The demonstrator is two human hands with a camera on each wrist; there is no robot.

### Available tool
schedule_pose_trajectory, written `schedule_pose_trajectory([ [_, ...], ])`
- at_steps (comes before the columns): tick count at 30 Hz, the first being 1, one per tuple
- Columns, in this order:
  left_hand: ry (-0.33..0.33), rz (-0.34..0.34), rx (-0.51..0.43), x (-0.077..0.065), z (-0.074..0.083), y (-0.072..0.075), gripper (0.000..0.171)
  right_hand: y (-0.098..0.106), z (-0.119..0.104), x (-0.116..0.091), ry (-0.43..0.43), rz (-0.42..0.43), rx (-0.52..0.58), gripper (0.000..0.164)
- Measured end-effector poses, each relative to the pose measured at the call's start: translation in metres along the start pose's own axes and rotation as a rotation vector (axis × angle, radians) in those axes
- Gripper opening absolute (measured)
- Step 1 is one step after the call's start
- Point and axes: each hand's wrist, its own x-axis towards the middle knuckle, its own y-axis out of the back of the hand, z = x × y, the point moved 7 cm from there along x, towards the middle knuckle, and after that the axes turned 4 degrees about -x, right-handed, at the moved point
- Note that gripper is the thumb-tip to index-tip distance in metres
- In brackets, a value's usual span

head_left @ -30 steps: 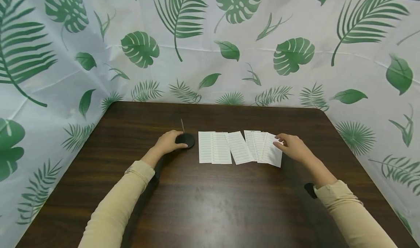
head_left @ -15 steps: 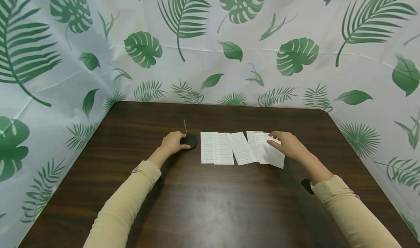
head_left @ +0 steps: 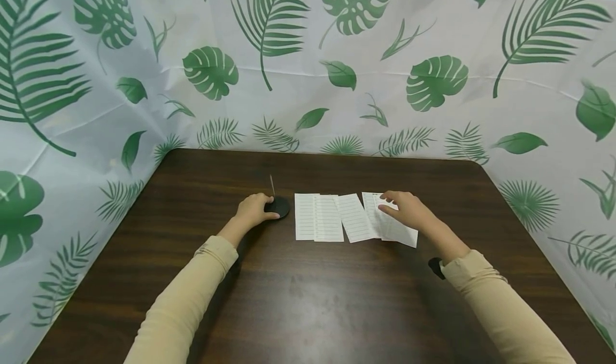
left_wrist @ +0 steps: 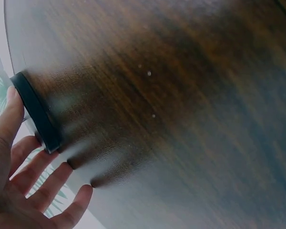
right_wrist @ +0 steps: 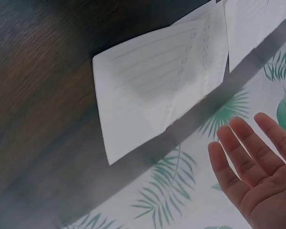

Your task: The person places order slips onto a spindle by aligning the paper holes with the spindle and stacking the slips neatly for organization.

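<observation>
My left hand (head_left: 250, 210) holds the edge of a paper spike's round black base (head_left: 281, 208), thumb on the near side and fingers on the far side. A thin metal spike (head_left: 271, 184) stands up from the base. In the left wrist view the base (left_wrist: 36, 113) sits between the thumb and the fingers. Right of it lie several white slips with printed lines (head_left: 306, 217), partly overlapping; one is tilted (head_left: 355, 218). Over the rightmost slips (head_left: 403, 234) hovers my right hand (head_left: 410, 210), fingers relaxed. The right wrist view shows it apart from the slips (right_wrist: 157, 81), holding nothing.
The dark wooden table (head_left: 308, 289) has rounded far corners. A white cloth with green leaves (head_left: 289, 59) hangs behind it and along both sides. A black wrist device (head_left: 436, 268) shows at my right cuff.
My right hand has moved left across the rightmost slips. The left hand stays on the spike's base. The whole view has shifted slightly.
</observation>
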Motion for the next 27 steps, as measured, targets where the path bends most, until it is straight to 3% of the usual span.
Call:
schedule_pose_trajectory([
  [14, 0.022, -0.009, 0.009, -0.001, 0.001, 0.001, 0.061, -0.021, -0.011, 0.022, 0.095, -0.072, 0.016, 0.044],
  [27, 0.026, -0.016, 0.029, 0.002, -0.002, -0.001, 0.063, -0.043, -0.007, 0.038, 0.105, -0.206, 0.050, 0.078],
])
